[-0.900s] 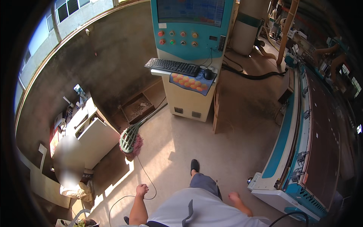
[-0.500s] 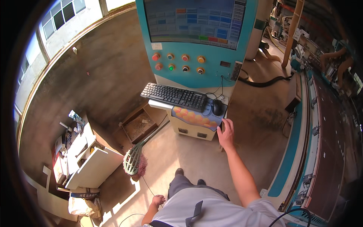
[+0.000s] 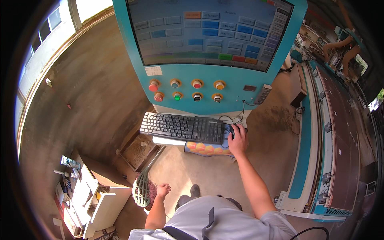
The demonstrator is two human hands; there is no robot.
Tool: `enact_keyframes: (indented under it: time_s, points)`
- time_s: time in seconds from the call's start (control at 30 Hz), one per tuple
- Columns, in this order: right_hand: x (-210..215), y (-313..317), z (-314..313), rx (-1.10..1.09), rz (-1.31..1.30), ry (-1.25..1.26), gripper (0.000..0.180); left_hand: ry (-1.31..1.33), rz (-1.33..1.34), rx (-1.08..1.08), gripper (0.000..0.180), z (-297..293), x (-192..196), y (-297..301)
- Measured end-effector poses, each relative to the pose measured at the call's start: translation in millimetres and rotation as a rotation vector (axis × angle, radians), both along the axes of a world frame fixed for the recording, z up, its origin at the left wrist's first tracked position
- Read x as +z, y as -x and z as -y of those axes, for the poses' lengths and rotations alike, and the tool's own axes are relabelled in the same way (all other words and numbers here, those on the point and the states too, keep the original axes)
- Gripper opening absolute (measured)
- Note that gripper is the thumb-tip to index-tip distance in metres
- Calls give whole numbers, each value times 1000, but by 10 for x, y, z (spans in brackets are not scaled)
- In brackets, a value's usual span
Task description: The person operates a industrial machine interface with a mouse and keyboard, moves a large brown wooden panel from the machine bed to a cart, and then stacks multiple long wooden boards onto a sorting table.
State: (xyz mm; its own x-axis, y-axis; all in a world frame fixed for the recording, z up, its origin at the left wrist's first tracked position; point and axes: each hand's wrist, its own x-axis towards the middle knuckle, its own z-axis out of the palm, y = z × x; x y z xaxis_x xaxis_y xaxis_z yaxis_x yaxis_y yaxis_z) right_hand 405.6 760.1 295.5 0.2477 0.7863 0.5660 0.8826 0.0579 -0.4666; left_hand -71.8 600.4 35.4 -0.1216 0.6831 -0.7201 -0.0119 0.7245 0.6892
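Note:
My right hand point(image 3: 237, 141) rests over a black computer mouse point(image 3: 232, 131), its fingers wrapped on it. The mouse sits on a colourful mouse pad point(image 3: 204, 149) that hangs over the front of a small shelf. Left of it lies a black keyboard point(image 3: 180, 127), untouched. My left hand point(image 3: 163, 190) hangs low at my side with loosely bent fingers apart and nothing visible in it. Close by that hand is a pale green plastic mesh basket-like head point(image 3: 141, 191) on a long pole.
Ahead rises a teal control cabinet with a screen point(image 3: 208, 36) and several round buttons point(image 3: 177, 96). A long machine bed point(image 3: 336, 140) runs along the right. At left stand a cluttered cabinet point(image 3: 106, 212) and a shallow wooden box point(image 3: 140, 151).
I have come closer to the control cabinet. My right hand has moved from the shelf's right edge onto the mouse. My left hand has swung forward, close to the green mesh head.

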Motion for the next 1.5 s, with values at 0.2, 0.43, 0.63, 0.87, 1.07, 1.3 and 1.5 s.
enact_keyframes:
  time_s: [0.2, 0.43, 0.63, 0.87, 1.07, 1.3, 1.5]
  points:
    - [47, 91, -30, -19, -51, 6, 37, 203, -73, -259, 26, -201, -298, 193]
    - [-51, 40, -55, -68, -61, -60, 38, 287, -60, -326, 24, -242, -398, 216]
    - [-39, 68, -48, -93, -48, -42, 36, 256, -21, -341, 16, -422, -415, 302]
    - [-10, 166, -51, -121, -33, -21, 34, 218, 4, -312, 9, -600, -342, 376]
    - [-31, 117, -45, -133, -47, 3, 33, 226, 0, -256, 9, -614, -265, 399]
    - [220, 3, 79, -80, -199, -7, 47, 326, 126, -295, 9, -448, -685, 244]
    - [19, -616, 1269, -247, -288, 65, 46, 337, 83, -529, 31, -307, -968, 18]
